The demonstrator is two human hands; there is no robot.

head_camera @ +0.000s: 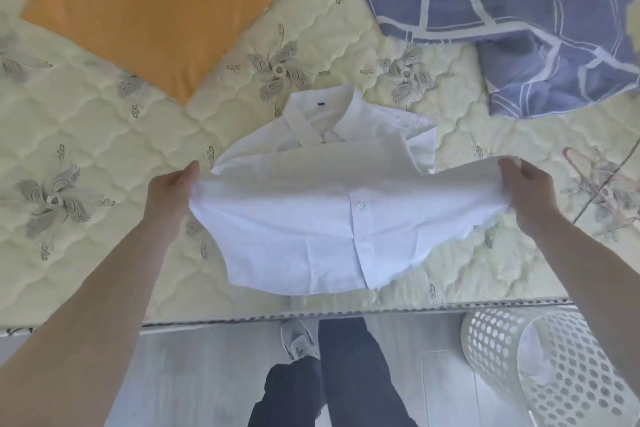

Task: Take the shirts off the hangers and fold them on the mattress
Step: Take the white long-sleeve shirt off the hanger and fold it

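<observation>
Both hands pinch the hem of the white shirt point(329, 215) at mid-frame, left hand point(173, 191) and right hand point(526, 194) each holding a corner raised. Its collar lies on the mattress point(104, 149), and a bare hanger point(576, 165) rests at the right. Folding looks about half done. The blue checked cloth point(519, 28) at upper right seems unfolded.

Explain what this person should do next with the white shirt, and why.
Probably carry the raised hem forward and lay it by the collar. The left hand and right hand each pinch the lower edge of the white shirt above the mattress, while the collar end lies flat: the fold looks half done.
</observation>
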